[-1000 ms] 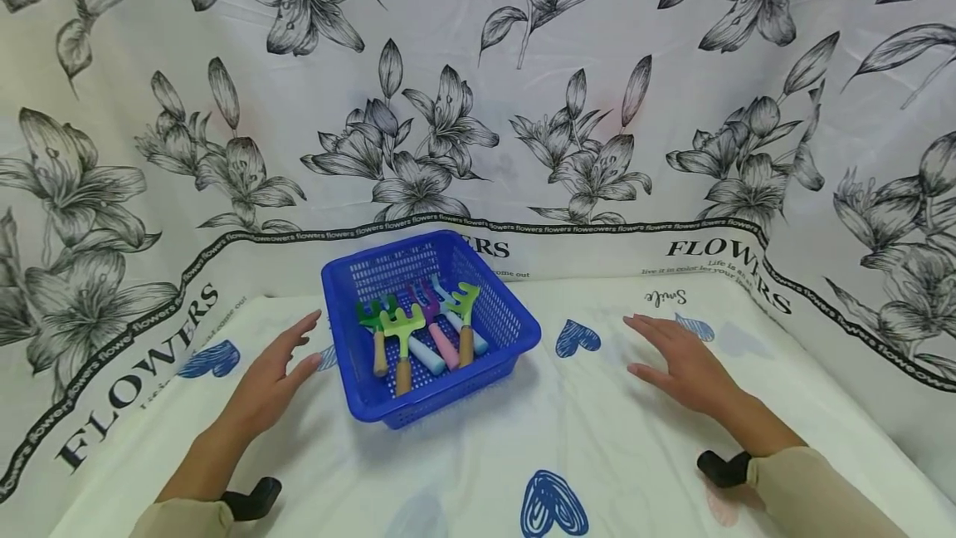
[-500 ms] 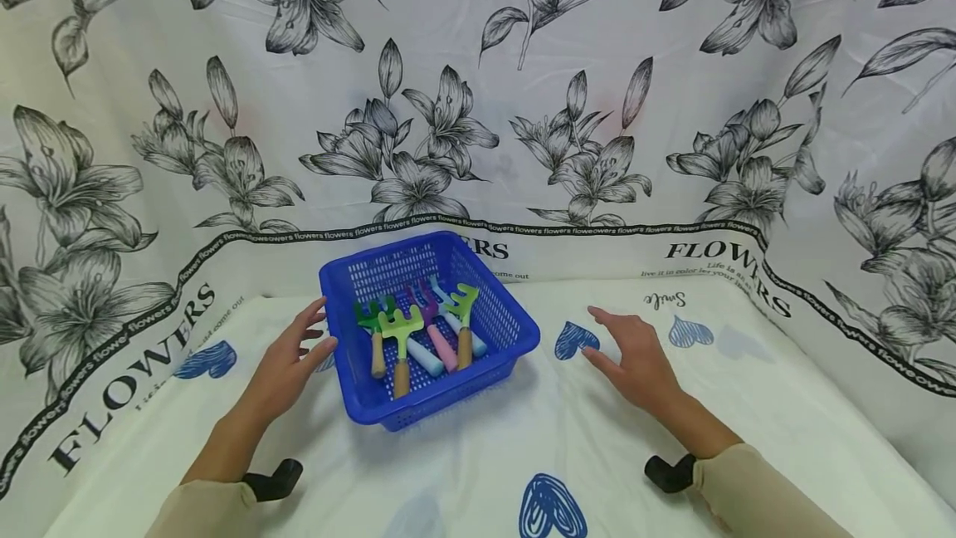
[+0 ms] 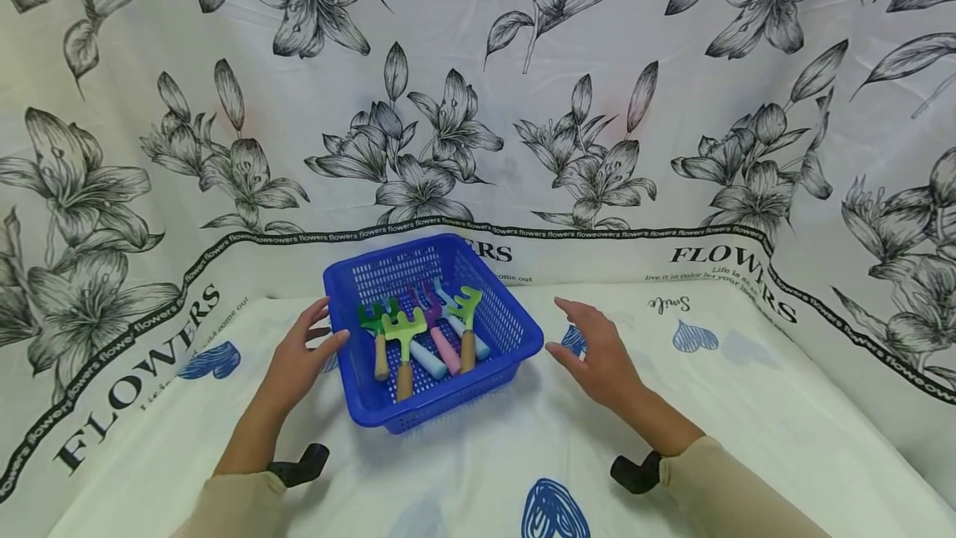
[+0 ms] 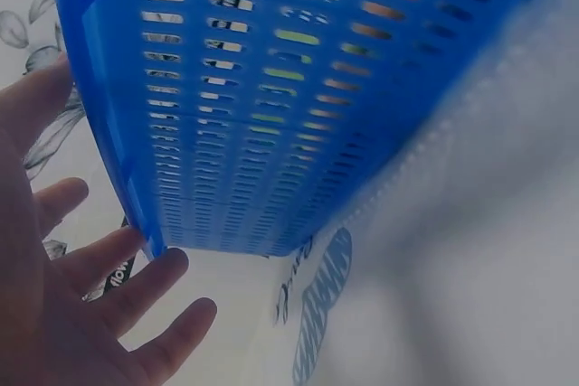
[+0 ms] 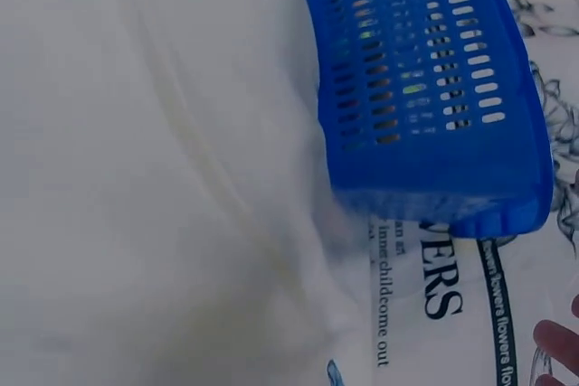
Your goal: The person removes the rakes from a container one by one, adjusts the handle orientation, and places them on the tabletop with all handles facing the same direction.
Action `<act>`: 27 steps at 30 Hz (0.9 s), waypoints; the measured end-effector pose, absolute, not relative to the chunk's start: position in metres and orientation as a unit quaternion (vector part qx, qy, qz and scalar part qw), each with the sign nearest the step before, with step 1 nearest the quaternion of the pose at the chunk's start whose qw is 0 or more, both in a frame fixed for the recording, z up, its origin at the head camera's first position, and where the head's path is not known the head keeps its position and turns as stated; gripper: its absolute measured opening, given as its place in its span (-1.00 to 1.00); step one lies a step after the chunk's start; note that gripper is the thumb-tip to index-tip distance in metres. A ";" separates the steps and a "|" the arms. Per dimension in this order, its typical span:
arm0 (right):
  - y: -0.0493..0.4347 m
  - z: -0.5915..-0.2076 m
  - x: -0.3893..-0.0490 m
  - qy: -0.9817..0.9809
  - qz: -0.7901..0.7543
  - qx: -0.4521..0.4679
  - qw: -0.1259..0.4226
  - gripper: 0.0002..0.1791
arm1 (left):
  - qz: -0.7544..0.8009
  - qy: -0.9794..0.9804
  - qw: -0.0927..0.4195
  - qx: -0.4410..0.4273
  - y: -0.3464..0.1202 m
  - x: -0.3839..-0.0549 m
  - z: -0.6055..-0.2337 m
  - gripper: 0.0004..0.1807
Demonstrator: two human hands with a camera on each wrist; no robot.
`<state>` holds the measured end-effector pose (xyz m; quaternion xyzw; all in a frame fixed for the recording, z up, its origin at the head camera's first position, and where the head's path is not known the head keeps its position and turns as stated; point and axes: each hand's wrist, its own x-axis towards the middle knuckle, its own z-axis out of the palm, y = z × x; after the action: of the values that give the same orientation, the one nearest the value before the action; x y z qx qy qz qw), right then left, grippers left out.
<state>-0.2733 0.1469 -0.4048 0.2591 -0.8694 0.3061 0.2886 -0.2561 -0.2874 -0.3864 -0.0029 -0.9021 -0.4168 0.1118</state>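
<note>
A blue plastic basket stands on the white cloth. Inside lie several small hand rakes, among them a light green one with a wooden handle, a dark green one, and a purple one with a pink handle. At the basket's left rim is my left hand, fingers spread; in the left wrist view its fingers lie beside the rim, and I cannot tell if they touch it. My right hand hovers just right of the basket, apart from it, with thumb and fingers extended and nothing held.
A white cloth printed with blue hearts covers the table. Behind it hangs a curtain with black lily drawings and lettering, close to the basket's back side. Each wrist carries a black camera mount.
My right hand has moved left, toward the basket's right side. My left hand has come slightly right, up to the left rim. The basket and rakes stay in place.
</note>
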 end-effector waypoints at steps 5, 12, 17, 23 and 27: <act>0.137 -0.401 -0.273 -0.871 0.306 0.243 0.298 -0.27 | -0.443 -0.890 0.106 0.021 -0.284 -0.262 -0.387 0.01; 0.125 -0.395 -0.273 -0.876 0.317 0.222 0.288 -0.25 | -0.495 -0.862 0.105 0.040 -0.281 -0.268 -0.394 0.03; 0.115 -0.394 -0.275 -0.877 0.322 0.231 0.273 -0.26 | -0.518 -0.849 0.094 0.048 -0.281 -0.267 -0.398 -0.02; 0.104 -0.390 -0.278 -0.866 0.325 0.273 0.263 -0.25 | -0.540 -0.835 0.100 0.044 -0.282 -0.268 -0.402 -0.10; 0.098 -0.388 -0.280 -0.859 0.327 0.302 0.253 -0.24 | -0.558 -0.822 0.105 0.039 -0.283 -0.269 -0.405 -0.13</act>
<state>-0.2800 0.0982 -0.3876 0.3016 -0.8592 0.3269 0.2530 -0.2688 -0.2832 -0.4051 0.0393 -0.8225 -0.5577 0.1047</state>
